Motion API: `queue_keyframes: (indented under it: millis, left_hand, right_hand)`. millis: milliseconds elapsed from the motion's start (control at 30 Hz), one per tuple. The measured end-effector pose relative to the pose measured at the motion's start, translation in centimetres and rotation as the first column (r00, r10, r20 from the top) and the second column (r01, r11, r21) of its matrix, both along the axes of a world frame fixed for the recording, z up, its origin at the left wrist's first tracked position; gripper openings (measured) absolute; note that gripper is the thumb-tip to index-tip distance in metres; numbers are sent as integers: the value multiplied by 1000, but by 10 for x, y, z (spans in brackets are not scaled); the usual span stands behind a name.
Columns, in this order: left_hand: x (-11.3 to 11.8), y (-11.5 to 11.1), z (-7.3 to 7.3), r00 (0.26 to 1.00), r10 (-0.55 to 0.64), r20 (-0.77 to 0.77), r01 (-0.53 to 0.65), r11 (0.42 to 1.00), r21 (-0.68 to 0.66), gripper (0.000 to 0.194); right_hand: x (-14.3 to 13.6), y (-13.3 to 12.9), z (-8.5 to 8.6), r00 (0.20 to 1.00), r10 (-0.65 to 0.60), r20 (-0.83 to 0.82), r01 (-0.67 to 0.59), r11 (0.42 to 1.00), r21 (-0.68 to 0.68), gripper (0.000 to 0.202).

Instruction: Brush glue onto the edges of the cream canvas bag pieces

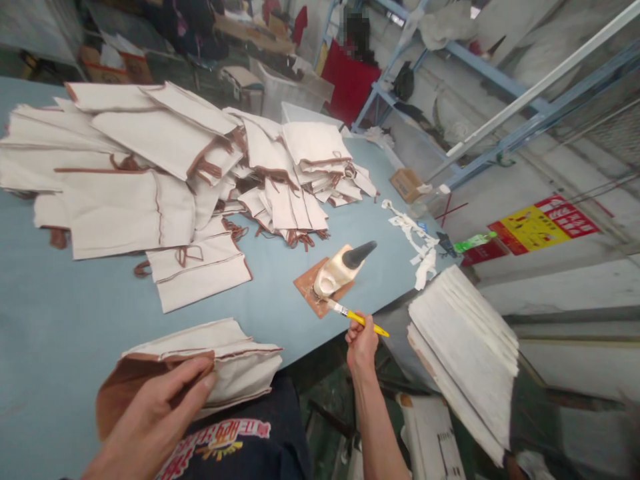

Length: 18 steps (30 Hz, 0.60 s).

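My left hand (167, 407) pinches the brown-trimmed edge of a cream cloth piece (245, 363) with a brown lining, at the table's near edge. In my right hand (363, 340) is a brush (367, 323) with a yellow handle, its bristles pointing left at the mouth of a cream container. That container (333, 275), with a black tapered part, stands on a brown square (305, 283) on the blue table (280, 287).
Heaps of cream cloth pieces (145, 140) with brown ties cover the table's far left and middle. White scraps (413, 230) and a small cardboard box (406, 185) lie at the right. A pale stack (463, 353) stands beyond the right edge.
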<state>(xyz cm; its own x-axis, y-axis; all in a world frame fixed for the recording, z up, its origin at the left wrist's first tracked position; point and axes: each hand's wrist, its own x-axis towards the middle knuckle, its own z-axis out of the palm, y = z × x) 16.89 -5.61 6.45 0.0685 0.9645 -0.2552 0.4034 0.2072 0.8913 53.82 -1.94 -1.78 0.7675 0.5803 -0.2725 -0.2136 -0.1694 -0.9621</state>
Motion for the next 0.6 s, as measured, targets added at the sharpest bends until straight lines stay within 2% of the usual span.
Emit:
queue_keyframes:
  millis: [100,267,367,467,600]
  left_hand:
    - [7,11,-4,994,-92,-54,92,996,7,24]
    - [33,24,-5,978,-32,-206,62,987,145,34]
    - [48,27,-1,968,-58,-244,104,978,178,37]
    - [57,27,4,965,-44,-260,98,976,196,39]
    - [59,27,7,965,-37,-259,89,977,193,45]
  right_hand:
    - [9,17,-12,999,13,51,-13,1000,0,55]
    - [15,46,-34,974,140,179,-135,990,-42,58]
    - [17,55,-48,937,223,270,-202,974,-103,58]
    - [18,59,-59,887,287,361,-236,955,-179,59]
    - [18,63,-63,808,361,466,-246,925,-291,60]
